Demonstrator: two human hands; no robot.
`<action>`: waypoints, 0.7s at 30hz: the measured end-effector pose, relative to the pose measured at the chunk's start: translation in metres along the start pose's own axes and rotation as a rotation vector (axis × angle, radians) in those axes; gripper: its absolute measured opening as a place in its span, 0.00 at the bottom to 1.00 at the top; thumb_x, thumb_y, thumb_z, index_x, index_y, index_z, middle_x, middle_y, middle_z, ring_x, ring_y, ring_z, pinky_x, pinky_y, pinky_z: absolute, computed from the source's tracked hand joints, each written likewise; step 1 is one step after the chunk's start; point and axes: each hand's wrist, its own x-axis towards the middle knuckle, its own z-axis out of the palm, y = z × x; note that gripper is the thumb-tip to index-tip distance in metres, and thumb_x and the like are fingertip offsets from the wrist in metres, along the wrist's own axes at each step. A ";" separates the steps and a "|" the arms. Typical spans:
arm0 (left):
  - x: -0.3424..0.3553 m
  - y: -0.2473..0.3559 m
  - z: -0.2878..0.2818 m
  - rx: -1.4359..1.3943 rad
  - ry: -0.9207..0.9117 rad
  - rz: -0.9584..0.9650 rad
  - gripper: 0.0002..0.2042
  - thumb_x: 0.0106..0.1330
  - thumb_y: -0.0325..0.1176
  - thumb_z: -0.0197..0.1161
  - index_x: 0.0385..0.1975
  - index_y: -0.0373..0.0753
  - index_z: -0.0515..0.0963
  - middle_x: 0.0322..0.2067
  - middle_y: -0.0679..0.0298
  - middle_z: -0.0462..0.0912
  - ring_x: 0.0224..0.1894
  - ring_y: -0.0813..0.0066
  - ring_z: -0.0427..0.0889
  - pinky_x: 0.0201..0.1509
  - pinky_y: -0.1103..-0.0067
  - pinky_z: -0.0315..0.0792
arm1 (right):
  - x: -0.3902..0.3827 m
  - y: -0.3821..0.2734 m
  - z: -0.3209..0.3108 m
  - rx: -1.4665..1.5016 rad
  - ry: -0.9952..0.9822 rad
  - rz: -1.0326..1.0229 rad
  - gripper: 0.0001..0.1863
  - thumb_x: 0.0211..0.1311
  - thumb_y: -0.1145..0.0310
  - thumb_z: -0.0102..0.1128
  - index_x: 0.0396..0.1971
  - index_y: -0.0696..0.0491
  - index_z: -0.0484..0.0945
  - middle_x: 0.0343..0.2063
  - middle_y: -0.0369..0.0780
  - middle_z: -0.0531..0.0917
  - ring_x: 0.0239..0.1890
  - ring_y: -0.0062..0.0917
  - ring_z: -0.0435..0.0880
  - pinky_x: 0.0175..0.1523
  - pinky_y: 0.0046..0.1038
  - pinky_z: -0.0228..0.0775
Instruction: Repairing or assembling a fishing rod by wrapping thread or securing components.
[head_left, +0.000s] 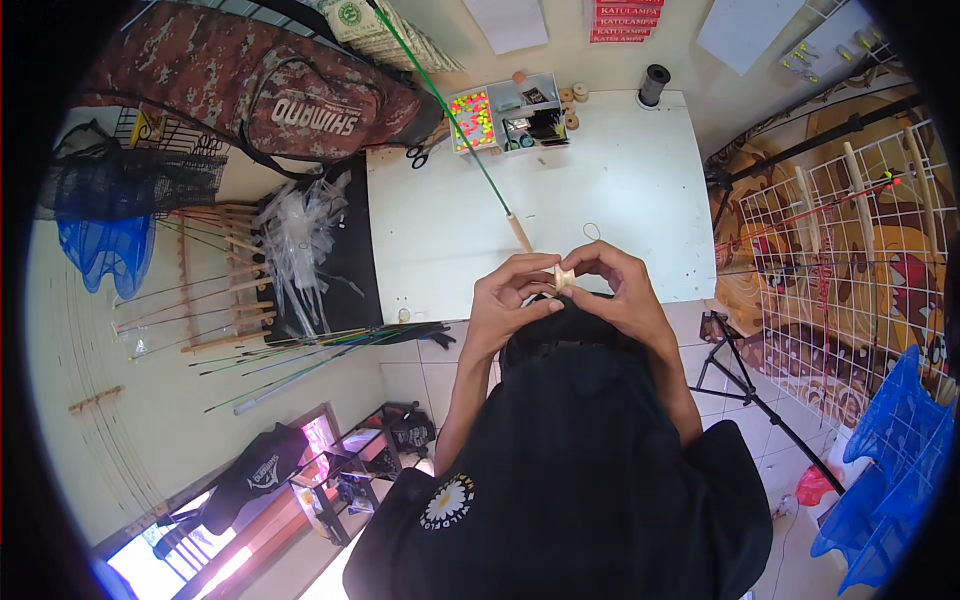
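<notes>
A small pale wooden spool [564, 278] is pinched between my left hand [514, 295] and my right hand [615, 290], above my lap at the front edge of the white table [440, 230]. Both hands have their fingers closed on it. Just beyond them lies a green thin rod [465, 150] with a light wooden handle [518, 230], reaching up past the back of the table. A thin loop of line [591, 231] is on the table above my right hand.
At the back stand a divided tray of coloured floats [470, 120], scissors [418, 155], wooden spools [572, 105] and a dark cylinder [653, 87]. A camouflage bag [200, 60] and rods [300, 355] are left; a wire grid [800, 300] and tripod [740, 380] are right.
</notes>
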 end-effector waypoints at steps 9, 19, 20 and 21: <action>-0.004 -0.001 -0.004 0.056 0.055 -0.041 0.19 0.52 0.15 0.69 0.46 0.28 0.77 0.44 0.57 0.78 0.45 0.70 0.80 0.51 0.76 0.76 | -0.004 -0.001 0.004 -0.132 0.017 -0.145 0.07 0.48 0.79 0.66 0.30 0.59 0.79 0.34 0.42 0.83 0.41 0.27 0.83 0.50 0.28 0.73; -0.006 -0.010 -0.012 0.119 -0.004 0.026 0.18 0.52 0.15 0.68 0.44 0.30 0.78 0.46 0.57 0.78 0.47 0.69 0.80 0.53 0.74 0.76 | -0.003 -0.001 0.003 0.013 -0.021 -0.002 0.09 0.51 0.79 0.64 0.34 0.61 0.80 0.33 0.40 0.83 0.41 0.24 0.83 0.51 0.25 0.73; -0.006 -0.009 -0.012 0.114 -0.007 0.042 0.18 0.52 0.15 0.68 0.45 0.30 0.78 0.46 0.57 0.78 0.48 0.69 0.79 0.53 0.73 0.76 | -0.002 -0.002 0.004 0.015 -0.021 -0.003 0.09 0.51 0.79 0.64 0.34 0.61 0.80 0.33 0.40 0.83 0.41 0.24 0.83 0.51 0.25 0.73; -0.005 -0.008 -0.012 0.109 -0.010 0.059 0.18 0.52 0.14 0.68 0.45 0.30 0.77 0.46 0.56 0.78 0.48 0.69 0.79 0.54 0.73 0.75 | -0.001 -0.003 0.005 0.017 -0.011 0.004 0.09 0.51 0.81 0.63 0.35 0.61 0.80 0.37 0.41 0.82 0.43 0.25 0.81 0.52 0.26 0.72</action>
